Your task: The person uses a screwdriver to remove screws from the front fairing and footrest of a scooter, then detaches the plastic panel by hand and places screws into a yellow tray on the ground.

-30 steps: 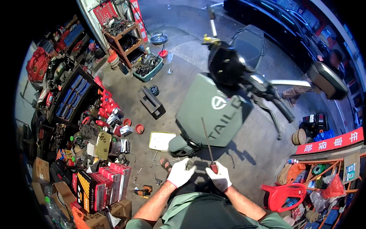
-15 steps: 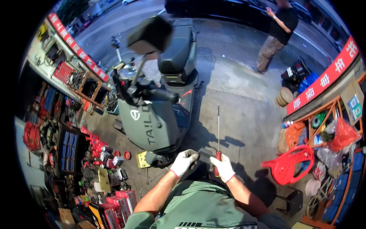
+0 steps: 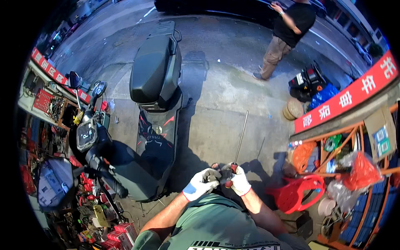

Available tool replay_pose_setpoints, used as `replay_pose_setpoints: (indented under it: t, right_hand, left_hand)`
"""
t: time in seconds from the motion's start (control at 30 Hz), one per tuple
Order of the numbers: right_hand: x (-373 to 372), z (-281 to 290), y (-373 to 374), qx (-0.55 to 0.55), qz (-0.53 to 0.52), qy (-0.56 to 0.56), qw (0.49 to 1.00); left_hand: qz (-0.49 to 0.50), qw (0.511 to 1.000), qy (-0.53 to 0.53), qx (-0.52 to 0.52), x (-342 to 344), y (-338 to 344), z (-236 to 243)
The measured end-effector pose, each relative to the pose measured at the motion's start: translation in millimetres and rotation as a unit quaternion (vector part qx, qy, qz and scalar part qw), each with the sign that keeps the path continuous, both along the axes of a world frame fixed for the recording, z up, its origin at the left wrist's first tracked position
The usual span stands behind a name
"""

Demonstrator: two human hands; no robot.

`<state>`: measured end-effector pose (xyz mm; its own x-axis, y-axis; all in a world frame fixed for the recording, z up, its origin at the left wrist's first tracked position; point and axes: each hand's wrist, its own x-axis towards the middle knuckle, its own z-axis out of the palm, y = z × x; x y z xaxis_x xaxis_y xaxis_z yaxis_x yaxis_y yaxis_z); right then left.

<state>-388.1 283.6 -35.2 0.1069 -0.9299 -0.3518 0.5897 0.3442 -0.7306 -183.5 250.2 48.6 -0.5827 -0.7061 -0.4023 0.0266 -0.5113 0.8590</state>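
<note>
My right hand [image 3: 240,181], in a white work glove, is closed around the red handle of a long screwdriver [image 3: 241,143]. Its thin metal shaft points away from me, tilted a little to the right. Close beside it on the left, my gloved left hand [image 3: 203,183] has its fingers curled inward. Whatever lies in those fingers is too hidden to name. Something dark shows between the two hands in front of my waist, its shape unclear. A grey-green electric scooter [image 3: 154,71] stands ahead on the left, its handlebar and dash [image 3: 86,134] nearest my left side.
A scooter mirror [image 3: 55,183] juts in at the left, above a clutter of parts and red boxes [image 3: 121,235]. On the right are a red plastic chair [image 3: 287,196] and an orange-framed shelf [image 3: 354,133] with bags. A person [image 3: 287,33] stands at the far right.
My view has shifted, and the scooter now appears further left. The screwdriver leans more to the right. The dark block seen between my hands before is now mostly hidden.
</note>
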Motion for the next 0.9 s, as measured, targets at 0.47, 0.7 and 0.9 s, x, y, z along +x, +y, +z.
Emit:
replay_pose_setpoints:
  t: [0.47, 0.7, 0.9]
  right_hand:
    - [-11, 18, -267, 0.055, 0.200, -0.019, 0.978]
    - [14, -45, -377, -0.107, 0.461, 0.198, 0.858]
    - [54, -45, -447, -0.198, 0.574, 0.315, 0.729]
  left_hand:
    - [0.252, 0.918, -0.279, -0.130, -9, -150, -4]
    - [0.523, 0.824, -0.212, 0.056, -33, -172, -49]
    - [0.668, 0.721, -0.121, 0.137, -79, -181, -37]
